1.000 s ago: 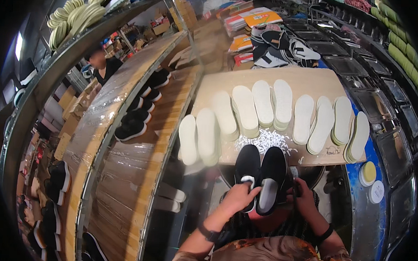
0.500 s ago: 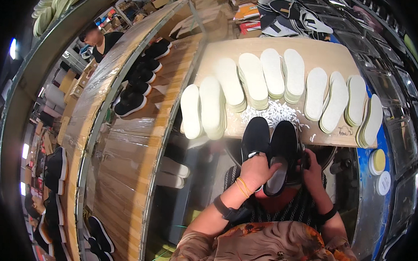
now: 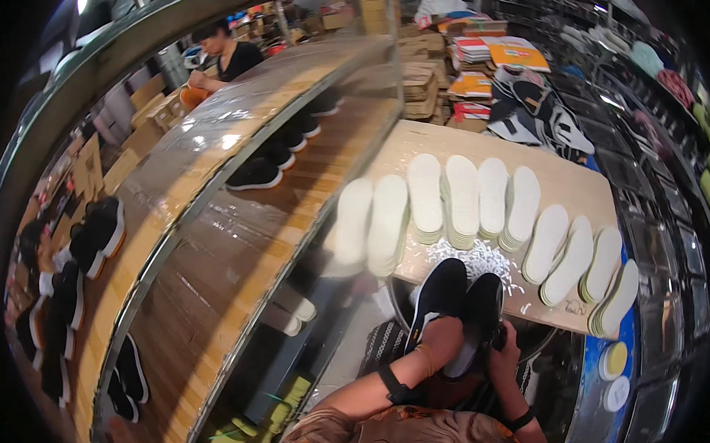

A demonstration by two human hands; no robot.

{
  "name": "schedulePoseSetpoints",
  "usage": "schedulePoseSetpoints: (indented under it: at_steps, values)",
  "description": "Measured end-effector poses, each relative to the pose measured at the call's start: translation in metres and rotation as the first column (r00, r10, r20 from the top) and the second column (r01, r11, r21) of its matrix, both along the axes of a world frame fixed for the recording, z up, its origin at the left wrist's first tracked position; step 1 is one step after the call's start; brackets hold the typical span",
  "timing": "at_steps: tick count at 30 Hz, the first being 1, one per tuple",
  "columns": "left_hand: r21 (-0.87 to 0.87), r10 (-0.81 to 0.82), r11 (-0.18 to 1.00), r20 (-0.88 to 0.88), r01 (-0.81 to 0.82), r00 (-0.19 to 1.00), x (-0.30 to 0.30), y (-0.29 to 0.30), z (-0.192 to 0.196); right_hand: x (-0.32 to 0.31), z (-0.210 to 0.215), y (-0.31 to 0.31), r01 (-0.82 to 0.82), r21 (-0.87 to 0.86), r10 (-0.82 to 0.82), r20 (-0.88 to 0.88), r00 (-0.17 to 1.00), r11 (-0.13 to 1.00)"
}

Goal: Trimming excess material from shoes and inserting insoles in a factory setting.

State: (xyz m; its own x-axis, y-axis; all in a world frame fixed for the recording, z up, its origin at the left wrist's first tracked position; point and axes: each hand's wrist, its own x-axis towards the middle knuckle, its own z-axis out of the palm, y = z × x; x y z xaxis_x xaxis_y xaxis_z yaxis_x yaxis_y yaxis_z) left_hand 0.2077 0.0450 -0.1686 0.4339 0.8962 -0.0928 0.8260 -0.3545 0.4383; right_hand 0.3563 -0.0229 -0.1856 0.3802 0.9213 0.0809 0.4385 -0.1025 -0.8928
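Two black slip-on shoes are held side by side above my lap, toes pointing away from me. My left hand (image 3: 442,341) is at the heel end of the left shoe (image 3: 445,285), covering its opening; its fingertips are hidden. Around the outer side of the right shoe (image 3: 482,306), near the heel, my right hand (image 3: 505,348) is closed. Just past the toes lies a scatter of small white pieces (image 3: 480,261) on a wooden board. Stacks of pale insoles (image 3: 461,196) stand in a curved row on that board.
The wooden board (image 3: 422,136) ends just in front of the shoes. To the left, a plastic-wrapped rack (image 3: 212,239) holds black shoes (image 3: 256,174). Two round containers (image 3: 613,361) sit at the right on a blue surface. Another person (image 3: 239,58) works behind the rack.
The view has swung, so the board and shoes sit lower in the picture. My left hand has turned over the left shoe's opening; its thumb no longer shows at the right shoe.
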Motion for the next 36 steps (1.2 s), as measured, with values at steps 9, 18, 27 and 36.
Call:
schedulePoseSetpoints:
  at_steps: [9, 18, 27, 36]
  values:
    - [0.028, 0.091, 0.995, 0.068, -0.093, 0.994, 0.001, 0.006, -0.011, -0.003, 0.006, 0.010, -0.013, 0.000, 0.013, 0.078, 0.997, 1.000]
    - [0.216, 0.076, 0.972, 0.103, -0.097, 0.992, 0.005, 0.006, -0.041, 0.007, -0.007, 0.013, -0.031, -0.045, 0.031, 0.010, 0.999, 0.999]
    - [0.058, 0.047, 0.997, 0.046, -0.049, 0.998, -0.013, 0.006, -0.017, 0.008, -0.011, 0.009, -0.069, -0.011, 0.070, 0.102, 0.992, 0.998]
    - [0.146, -0.031, 0.989, 0.161, 0.007, 0.986, -0.086, -0.005, 0.036, 0.015, 0.045, -0.006, -0.189, -0.092, 0.089, -0.633, 0.769, 0.978]
